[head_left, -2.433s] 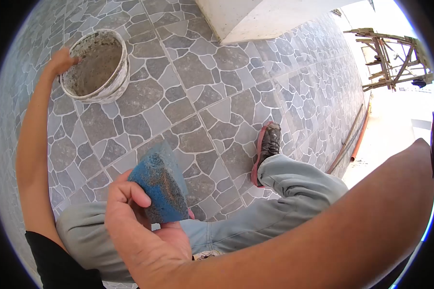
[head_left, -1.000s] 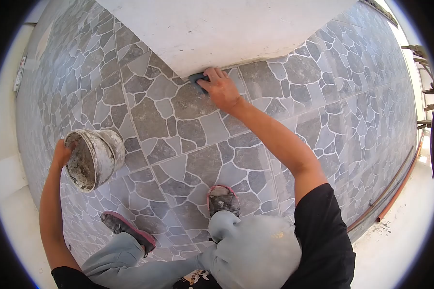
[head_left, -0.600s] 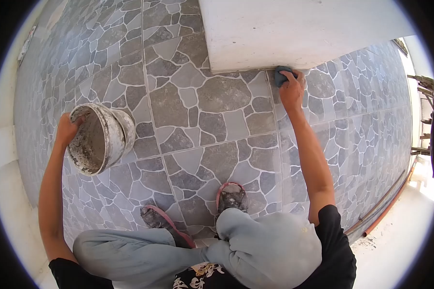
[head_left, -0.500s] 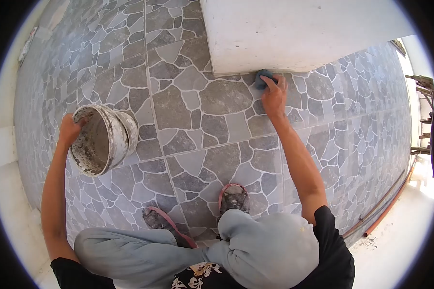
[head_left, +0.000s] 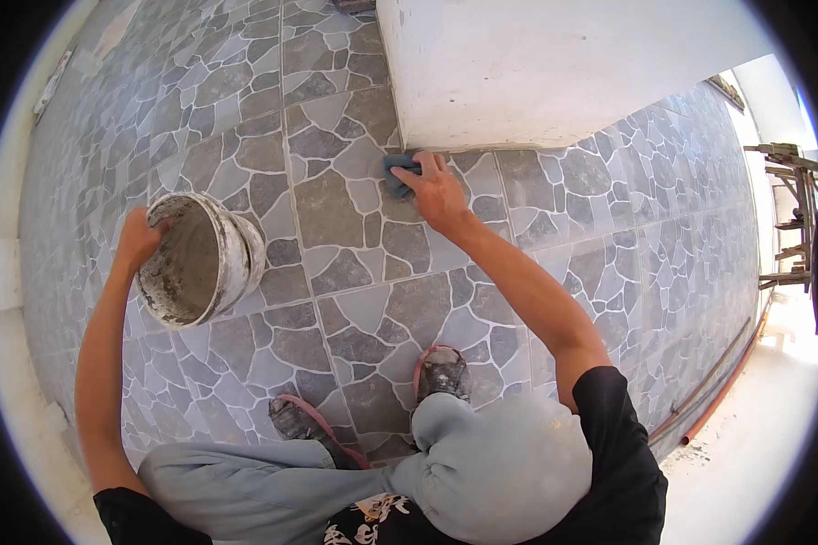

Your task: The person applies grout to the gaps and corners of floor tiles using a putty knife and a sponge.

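Observation:
My left hand point(head_left: 140, 238) grips the rim of a bucket point(head_left: 244, 259) crusted with white and grey residue. The bucket leans with its mouth toward me, and a grey-brown layer shows inside. My right hand point(head_left: 440, 193) is closed on a blue-grey sponge point(head_left: 397, 175), which it presses to the tiled floor point(head_left: 347, 309) by the near left corner of a white pillar point(head_left: 518, 82). Part of the sponge is hidden under my fingers.
My two shoes point(head_left: 443, 373) rest on the stone-patterned tiles close to my bent knees. Along the right wall lies an orange pipe point(head_left: 720, 400). A wooden rack or ladder point(head_left: 791, 218) stands at the far right. A dark object point(head_left: 354, 5) sits at the top edge.
My right hand has slid left along the pillar's base with the sponge, reaching its left corner. The bucket in my left hand has shifted only slightly.

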`<state>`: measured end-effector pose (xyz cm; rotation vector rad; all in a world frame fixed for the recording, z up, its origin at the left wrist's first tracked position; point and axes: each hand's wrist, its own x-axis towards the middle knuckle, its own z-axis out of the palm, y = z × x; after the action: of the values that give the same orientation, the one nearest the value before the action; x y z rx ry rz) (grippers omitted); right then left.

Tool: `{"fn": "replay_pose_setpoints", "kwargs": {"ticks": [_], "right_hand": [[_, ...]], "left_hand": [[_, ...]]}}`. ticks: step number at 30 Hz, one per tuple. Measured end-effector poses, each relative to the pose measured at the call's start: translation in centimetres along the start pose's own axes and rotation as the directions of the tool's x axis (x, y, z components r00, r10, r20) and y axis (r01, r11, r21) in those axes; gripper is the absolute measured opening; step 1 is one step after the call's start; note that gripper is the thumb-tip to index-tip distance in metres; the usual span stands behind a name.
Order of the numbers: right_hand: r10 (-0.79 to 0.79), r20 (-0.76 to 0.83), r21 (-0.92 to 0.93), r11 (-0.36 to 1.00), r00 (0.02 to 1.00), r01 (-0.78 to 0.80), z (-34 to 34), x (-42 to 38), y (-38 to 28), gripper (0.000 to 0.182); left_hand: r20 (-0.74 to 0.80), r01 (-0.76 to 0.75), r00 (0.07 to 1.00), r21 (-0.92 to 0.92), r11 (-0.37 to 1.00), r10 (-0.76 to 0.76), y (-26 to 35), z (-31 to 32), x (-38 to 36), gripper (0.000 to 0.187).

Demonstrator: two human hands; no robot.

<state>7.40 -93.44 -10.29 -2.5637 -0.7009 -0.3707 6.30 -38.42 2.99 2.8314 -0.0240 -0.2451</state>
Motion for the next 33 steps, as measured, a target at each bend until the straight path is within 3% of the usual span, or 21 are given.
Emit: {"fn": "replay_pose_setpoints", "kwargs": {"ticks": [3, 6, 8, 10, 12, 14, 15, 16, 17, 18, 20, 22, 23, 25, 27, 28, 30, 32, 33], "right_hand": [[0.07, -0.035, -0.144, 0.987, 0.997, -0.074, 0.4, 0.6, 0.7, 0.037], [0.153, -0.02, -0.192, 0.969, 0.988, -0.154, -4.1, -2.9, 7.9, 0.037], [0.256, -0.048, -0.305, 0.917, 0.966, -0.258, -7.8, -5.2, 12.1, 0.04], [0.535, -0.041, -0.467, 0.736, 0.844, -0.49, -11.1, -5.5, 13.8, 0.037], [0.643, 0.022, -0.59, 0.627, 0.765, -0.509, -13.8, -4.2, 13.1, 0.038], [0.554, 0.348, -0.458, 0.804, 0.756, -0.378, -15.8, -0.3, 8.9, 0.042], [0.377, 0.414, -0.292, 0.917, 0.828, -0.272, -15.5, 1.9, 6.9, 0.049], [0.344, 0.538, -0.183, 0.939, 0.77, -0.292, -17.3, 6.2, -1.3, 0.056], [0.097, 0.512, 0.033, 0.991, 0.854, -0.133, -17.7, 9.2, -7.6, 0.056], [-0.132, 0.426, 0.233, 0.972, 0.895, 0.032, -17.9, 11.4, -13.1, 0.057], [-0.388, 0.443, 0.139, 0.92, 0.809, 0.365, -18.0, 15.5, -23.6, 0.06], [-0.522, 0.507, 0.277, 0.852, 0.686, 0.444, -14.6, 18.1, -30.4, 0.057], [-0.517, 0.619, 0.323, 0.854, 0.591, 0.408, -12.4, 19.2, -33.0, 0.057], [-0.547, 0.714, 0.326, 0.812, 0.437, 0.484, -5.2, 20.5, -36.0, 0.054], [-0.411, 0.839, 0.17, 0.82, 0.357, 0.547, 1.8, 20.7, -38.3, 0.052], [-0.354, 0.873, 0.092, 0.793, 0.334, 0.602, 6.2, 20.7, -38.3, 0.053], [-0.222, 0.964, 0.141, 0.892, 0.145, 0.43, 8.7, 20.6, -38.4, 0.061], [-0.389, 0.77, 0.184, 0.894, 0.506, 0.408, 13.8, 16.6, -34.6, 0.055], [-0.366, 0.758, 0.169, 0.91, 0.541, 0.378, 15.2, 16.9, -33.7, 0.055]], "left_hand": [[-0.018, -0.074, 0.997, 0.03, 0.997, 0.075, -0.1, 0.4, 0.4, 0.028], [0.081, 0.048, 0.996, -0.102, 0.994, -0.04, -0.1, -0.4, 0.1, 0.029], [0.035, -0.011, 0.999, 0.02, 1.0, 0.01, -1.0, 0.0, 0.3, 0.03], [-0.069, -0.033, 0.997, 0.118, 0.992, 0.042, -0.1, 0.2, -0.1, 0.031], [-0.016, -0.042, 0.999, 0.067, 0.997, 0.043, -0.1, 0.2, 0.3, 0.034], [0.062, 0.037, 0.997, -0.015, 0.999, -0.036, -0.2, 0.2, 0.9, 0.036], [0.033, 0.036, 0.999, 0.009, 0.999, -0.037, -1.2, 1.0, 1.4, 0.039], [0.03, 0.05, 0.998, 0.046, 0.998, -0.051, -1.8, 1.5, 2.0, 0.045], [0.066, 0.152, 0.985, 0.092, 0.984, -0.158, 0.3, 0.0, 1.2, 0.046], [0.115, 0.137, 0.982, 0.087, 0.987, -0.146, 1.3, -1.1, 0.7, 0.044], [0.133, 0.138, 0.98, 0.079, 0.987, -0.148, 1.3, -1.1, 0.9, 0.043], [0.129, 0.138, 0.98, 0.087, 0.987, -0.148, 1.2, -1.1, 0.9, 0.042], [0.141, 0.134, 0.979, 0.09, 0.987, -0.146, 1.2, -1.0, 1.0, 0.041], [0.156, 0.15, 0.974, 0.089, 0.985, -0.163, 0.6, -0.1, 1.9, 0.04], [0.194, 0.105, 0.974, 0.074, 0.992, -0.118, 0.6, -1.0, 1.3, 0.04], [0.135, 0.13, 0.981, 0.069, 0.989, -0.138, 0.5, -0.6, 1.1, 0.041], [0.084, 0.124, 0.988, 0.087, 0.988, -0.132, 0.4, 0.2, 1.1, 0.041], [0.126, 0.143, 0.981, 0.05, 0.988, -0.148, 0.4, 0.0, 1.4, 0.043], [0.133, 0.103, 0.985, 0.074, 0.992, -0.112, 0.7, -0.4, 1.2, 0.043]]}}
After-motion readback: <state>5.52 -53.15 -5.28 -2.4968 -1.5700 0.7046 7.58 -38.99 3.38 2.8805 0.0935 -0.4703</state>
